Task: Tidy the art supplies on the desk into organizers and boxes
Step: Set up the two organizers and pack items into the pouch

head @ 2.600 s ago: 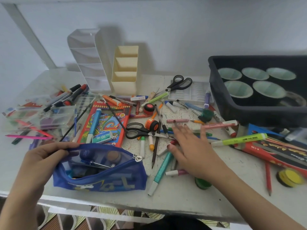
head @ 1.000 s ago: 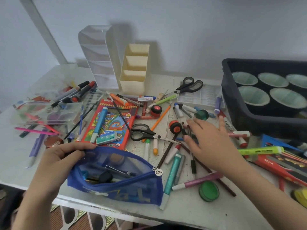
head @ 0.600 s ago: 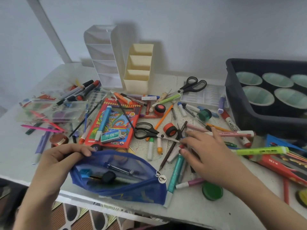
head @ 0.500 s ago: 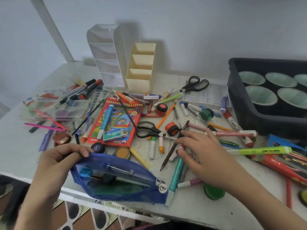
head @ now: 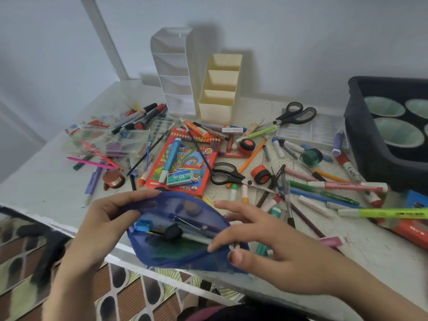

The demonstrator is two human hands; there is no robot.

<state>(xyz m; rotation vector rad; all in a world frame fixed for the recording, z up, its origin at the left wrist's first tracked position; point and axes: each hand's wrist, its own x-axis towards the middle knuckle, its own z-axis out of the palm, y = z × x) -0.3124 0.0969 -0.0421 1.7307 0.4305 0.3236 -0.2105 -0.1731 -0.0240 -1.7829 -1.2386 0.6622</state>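
A blue mesh pouch (head: pixel 176 253) hangs open over the desk's front edge, with a blue sharpener, a black round item and pens inside. My left hand (head: pixel 102 223) grips its left rim. My right hand (head: pixel 278 246) is at the pouch's right end, where thumb and a finger pinch the rim near the zipper; the other fingers are spread. Loose pens and markers (head: pixel 324 193) cover the desk's middle. A white tiered organizer (head: pixel 173 72) and a cream one (head: pixel 220 89) stand at the back wall.
A black bin (head: pixel 361 147) holding green cups sits at the right. Black scissors (head: pixel 224 177) lie mid-desk beside a red crayon box (head: pixel 185 158). A second pair of scissors (head: pixel 296 113) lies on a clear tray. A clear palette case (head: pixel 111 142) is at the left.
My right hand left the pile of pens and came back to the pouch's right end. The pouch mouth now gapes wider toward me. My left hand kept its grip.
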